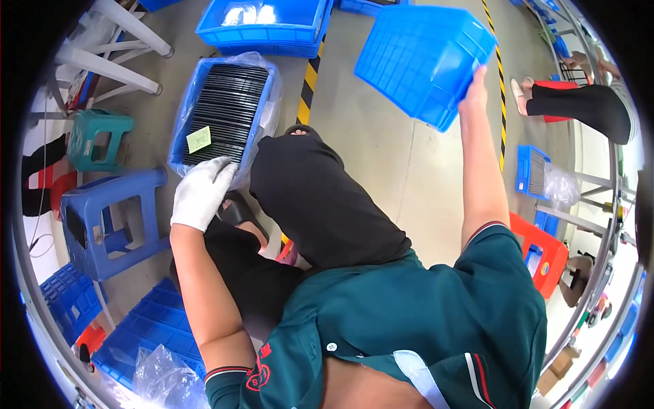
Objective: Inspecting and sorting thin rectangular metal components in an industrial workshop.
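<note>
At 1 o'clock, the right hand grasps the tilted bin by its edge; with 1 hand, hold firmly. At 10 o'clock, the left hand is at the tub; whether its fingers grasp, I cannot tell.

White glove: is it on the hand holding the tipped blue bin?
No, the left hand wears the white glove; the bare right hand holds the blue bin.

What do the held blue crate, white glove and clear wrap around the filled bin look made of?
Held blue crate: likely moulded plastic, semi-gloss; grid-patterned walls, even colour.
White glove: probably fabric, matte; soft creases, any coating can't be told.
Clear wrap: probably thin plastic film, glossy; see-through, crinkled, with highlights.
</note>
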Demonstrator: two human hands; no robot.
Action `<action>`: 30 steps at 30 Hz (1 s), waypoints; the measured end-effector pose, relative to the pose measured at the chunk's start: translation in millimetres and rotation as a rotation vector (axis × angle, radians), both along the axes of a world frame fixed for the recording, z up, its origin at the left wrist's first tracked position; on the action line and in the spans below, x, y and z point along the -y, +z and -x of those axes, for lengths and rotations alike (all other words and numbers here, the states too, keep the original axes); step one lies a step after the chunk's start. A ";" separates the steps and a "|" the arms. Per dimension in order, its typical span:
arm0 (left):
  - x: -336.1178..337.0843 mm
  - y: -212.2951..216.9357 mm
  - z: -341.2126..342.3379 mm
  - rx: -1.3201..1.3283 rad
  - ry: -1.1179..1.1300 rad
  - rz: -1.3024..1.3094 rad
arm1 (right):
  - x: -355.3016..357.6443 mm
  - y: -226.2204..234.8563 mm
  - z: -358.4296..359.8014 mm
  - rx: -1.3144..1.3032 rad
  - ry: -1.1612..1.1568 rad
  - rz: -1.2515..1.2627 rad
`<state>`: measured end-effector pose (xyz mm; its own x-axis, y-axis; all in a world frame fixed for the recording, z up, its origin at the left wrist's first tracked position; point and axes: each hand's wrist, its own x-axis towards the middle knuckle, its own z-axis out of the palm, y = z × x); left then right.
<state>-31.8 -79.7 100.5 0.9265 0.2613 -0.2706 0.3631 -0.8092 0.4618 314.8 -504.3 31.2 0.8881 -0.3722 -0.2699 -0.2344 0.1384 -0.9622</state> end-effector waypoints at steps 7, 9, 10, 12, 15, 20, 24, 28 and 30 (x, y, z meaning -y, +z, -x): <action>4.4 11.8 -2.1 -0.042 0.035 0.097 | -89.4 -16.0 49.1 0.413 0.635 1.177; -2.4 0.1 5.6 -0.001 -0.010 0.001 | -103.0 -54.8 71.9 0.449 0.792 1.271; -2.2 -0.3 6.6 -0.015 -0.005 -0.005 | -106.3 -72.4 84.8 0.428 0.843 1.313; -0.6 2.4 6.7 -0.052 0.012 0.013 | -108.4 -102.6 110.4 0.470 0.900 1.337; -0.5 4.0 7.2 -0.079 0.024 -0.033 | -111.1 -140.5 143.1 0.554 0.972 1.357; 2.8 3.1 3.6 -0.063 0.001 -0.039 | -108.0 -187.1 163.3 0.427 1.108 1.386; -3.2 -3.2 7.1 -0.076 -0.038 -0.077 | -112.5 -198.0 163.8 0.381 1.118 1.396; -6.5 10.1 9.6 -0.017 0.002 -0.119 | -120.5 -193.1 142.1 0.359 1.136 1.409; -10.5 1.8 11.5 -0.010 -0.026 -0.148 | -126.0 -195.5 137.7 0.351 1.164 1.396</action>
